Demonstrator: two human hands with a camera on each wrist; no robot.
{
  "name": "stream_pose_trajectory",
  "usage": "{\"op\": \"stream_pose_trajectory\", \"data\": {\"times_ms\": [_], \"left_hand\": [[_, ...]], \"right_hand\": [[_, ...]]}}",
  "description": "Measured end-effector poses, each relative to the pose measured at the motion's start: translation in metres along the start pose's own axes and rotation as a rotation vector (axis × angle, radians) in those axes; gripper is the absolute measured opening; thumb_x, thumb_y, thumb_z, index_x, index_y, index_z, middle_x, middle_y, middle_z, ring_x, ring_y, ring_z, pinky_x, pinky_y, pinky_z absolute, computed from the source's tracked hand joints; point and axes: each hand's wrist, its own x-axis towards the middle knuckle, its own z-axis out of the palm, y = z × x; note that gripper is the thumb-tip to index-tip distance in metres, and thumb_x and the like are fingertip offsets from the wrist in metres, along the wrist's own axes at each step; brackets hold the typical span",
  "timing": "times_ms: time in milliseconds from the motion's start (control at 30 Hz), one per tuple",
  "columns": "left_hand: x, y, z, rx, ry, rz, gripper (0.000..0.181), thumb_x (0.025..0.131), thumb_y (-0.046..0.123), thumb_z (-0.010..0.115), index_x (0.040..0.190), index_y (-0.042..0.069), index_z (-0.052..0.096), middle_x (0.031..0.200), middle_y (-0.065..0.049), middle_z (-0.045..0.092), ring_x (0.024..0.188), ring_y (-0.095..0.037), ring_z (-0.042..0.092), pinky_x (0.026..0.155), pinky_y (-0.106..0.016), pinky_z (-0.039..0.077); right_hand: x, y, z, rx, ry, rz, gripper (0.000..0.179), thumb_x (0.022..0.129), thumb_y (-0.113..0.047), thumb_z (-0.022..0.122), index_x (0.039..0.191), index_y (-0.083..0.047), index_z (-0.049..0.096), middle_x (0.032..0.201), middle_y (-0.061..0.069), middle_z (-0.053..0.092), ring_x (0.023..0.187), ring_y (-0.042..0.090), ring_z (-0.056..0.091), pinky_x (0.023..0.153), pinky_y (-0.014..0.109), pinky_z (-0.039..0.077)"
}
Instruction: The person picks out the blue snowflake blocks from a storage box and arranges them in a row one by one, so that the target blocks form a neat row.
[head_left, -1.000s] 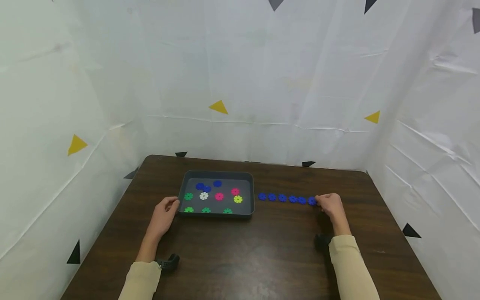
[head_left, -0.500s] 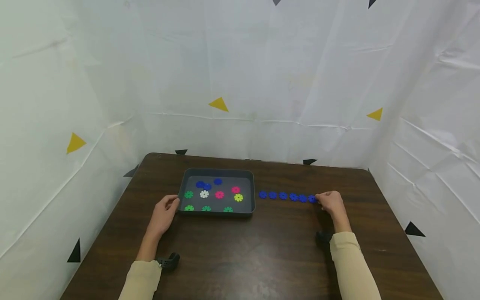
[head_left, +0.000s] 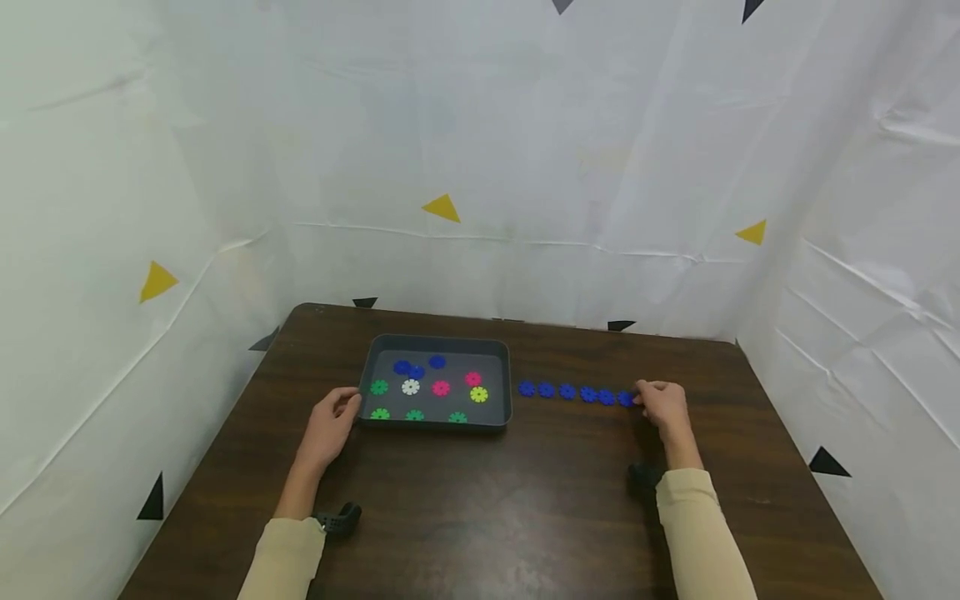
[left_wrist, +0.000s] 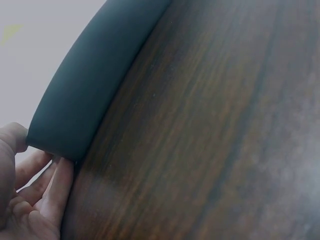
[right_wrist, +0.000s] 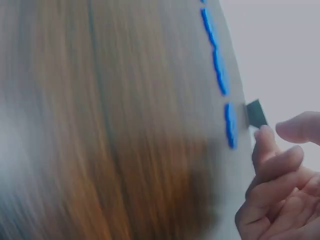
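Observation:
In the head view my left hand point(head_left: 330, 423) touches the outer left side of a dark grey tray point(head_left: 507, 400) near its front corner. The left wrist view has the thumb at the tray's rim and the other fingers against the wall below. My right hand point(head_left: 663, 406) is at the right end of a row of blue notched discs point(head_left: 567, 392) on the table. In the right wrist view its thumb and forefinger stand apart with nothing between them, just off the last blue disc point(right_wrist: 230, 125).
Inside the tray are more notched discs: blue point(head_left: 437, 362), green point(head_left: 379, 387), white point(head_left: 410, 387), pink point(head_left: 441, 388) and yellow point(head_left: 478, 394). The brown wooden table point(head_left: 495, 508) ends at white sheeting point(head_left: 510, 167) behind and on both sides.
My right hand has drawn slightly right, off the last blue disc. The left hand stays at the tray, and the row keeps its place.

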Motion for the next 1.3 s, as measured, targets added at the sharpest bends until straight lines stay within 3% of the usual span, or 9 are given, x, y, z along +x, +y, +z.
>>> {"op": "stream_pose_trajectory", "data": {"times_ms": [100, 233, 400, 500, 633, 700, 833, 1000, 1300], "left_hand": [[0.000, 0.001, 0.002, -0.001, -0.002, 0.003, 0.055, 0.115, 0.043, 0.050, 0.156, 0.007, 0.050, 0.157, -0.022, 0.055, 0.145, -0.040, 0.054, 0.118, -0.061, 0.046], [0.001, 0.003, 0.003, -0.007, 0.000, 0.004, 0.055, 0.115, 0.045, 0.050, 0.156, 0.007, 0.051, 0.158, -0.021, 0.054, 0.146, -0.040, 0.052, 0.118, -0.062, 0.045], [0.001, 0.003, 0.006, 0.004, -0.003, 0.002, 0.057, 0.115, 0.045, 0.049, 0.156, 0.007, 0.050, 0.159, -0.022, 0.053, 0.148, -0.041, 0.051, 0.119, -0.062, 0.044], [0.002, 0.003, 0.008, 0.008, 0.006, 0.003, 0.055, 0.115, 0.044, 0.050, 0.156, 0.007, 0.051, 0.159, -0.021, 0.053, 0.148, -0.041, 0.051, 0.120, -0.062, 0.044], [0.005, 0.004, 0.011, 0.010, 0.014, 0.009, 0.053, 0.115, 0.042, 0.051, 0.155, 0.007, 0.052, 0.159, -0.022, 0.054, 0.147, -0.042, 0.052, 0.119, -0.063, 0.045], [0.006, 0.004, 0.013, 0.005, 0.010, 0.010, 0.053, 0.115, 0.042, 0.051, 0.154, 0.006, 0.052, 0.158, -0.022, 0.054, 0.146, -0.042, 0.052, 0.118, -0.063, 0.046], [0.008, 0.004, 0.014, 0.001, 0.003, 0.012, 0.053, 0.115, 0.042, 0.051, 0.154, 0.006, 0.052, 0.158, -0.022, 0.054, 0.146, -0.041, 0.053, 0.118, -0.062, 0.047], [0.008, 0.003, 0.014, 0.000, 0.014, 0.023, 0.051, 0.115, 0.040, 0.051, 0.154, 0.006, 0.053, 0.158, -0.022, 0.054, 0.145, -0.041, 0.054, 0.118, -0.062, 0.047], [0.010, 0.004, 0.014, -0.010, 0.021, 0.023, 0.052, 0.115, 0.042, 0.051, 0.153, 0.007, 0.054, 0.157, -0.021, 0.055, 0.144, -0.040, 0.055, 0.117, -0.061, 0.047]], "right_hand": [[-0.005, -0.008, 0.009, 0.013, 0.035, -0.059, 0.044, 0.108, -0.028, 0.059, 0.135, 0.006, 0.066, 0.089, 0.004, 0.078, 0.065, 0.007, 0.058, 0.062, 0.025, 0.048], [-0.014, -0.029, 0.028, 0.038, 0.045, -0.147, 0.047, 0.108, -0.028, 0.063, 0.143, 0.002, 0.059, 0.121, 0.022, 0.073, 0.080, 0.015, 0.064, 0.067, 0.023, 0.050], [-0.026, -0.058, 0.054, 0.044, -0.011, -0.235, 0.050, 0.108, -0.030, 0.065, 0.149, -0.002, 0.058, 0.138, 0.026, 0.067, 0.103, 0.029, 0.066, 0.073, 0.021, 0.051], [-0.031, -0.072, 0.071, 0.056, -0.050, -0.293, 0.047, 0.107, -0.026, 0.066, 0.148, -0.003, 0.060, 0.137, 0.025, 0.068, 0.097, 0.032, 0.068, 0.070, 0.022, 0.052], [-0.035, -0.088, 0.091, 0.096, -0.089, -0.338, 0.043, 0.106, -0.021, 0.068, 0.144, -0.003, 0.063, 0.133, 0.024, 0.068, 0.073, 0.023, 0.064, 0.064, 0.024, 0.052], [-0.036, -0.093, 0.100, 0.112, -0.100, -0.348, 0.042, 0.106, -0.020, 0.068, 0.143, -0.001, 0.063, 0.131, 0.023, 0.069, 0.071, 0.020, 0.062, 0.064, 0.025, 0.052], [-0.038, -0.103, 0.115, 0.100, -0.108, -0.368, 0.042, 0.105, -0.020, 0.069, 0.141, 0.000, 0.065, 0.129, 0.022, 0.071, 0.094, 0.030, 0.067, 0.078, 0.032, 0.055], [-0.040, -0.115, 0.134, 0.069, -0.127, -0.407, 0.040, 0.104, -0.020, 0.070, 0.138, 0.000, 0.067, 0.126, 0.022, 0.073, 0.120, 0.037, 0.067, 0.104, 0.052, 0.053], [-0.044, -0.129, 0.173, 0.005, -0.214, -0.481, 0.035, 0.102, -0.016, 0.072, 0.134, -0.002, 0.073, 0.129, 0.017, 0.073, 0.123, 0.033, 0.065, 0.098, 0.049, 0.057]]}}
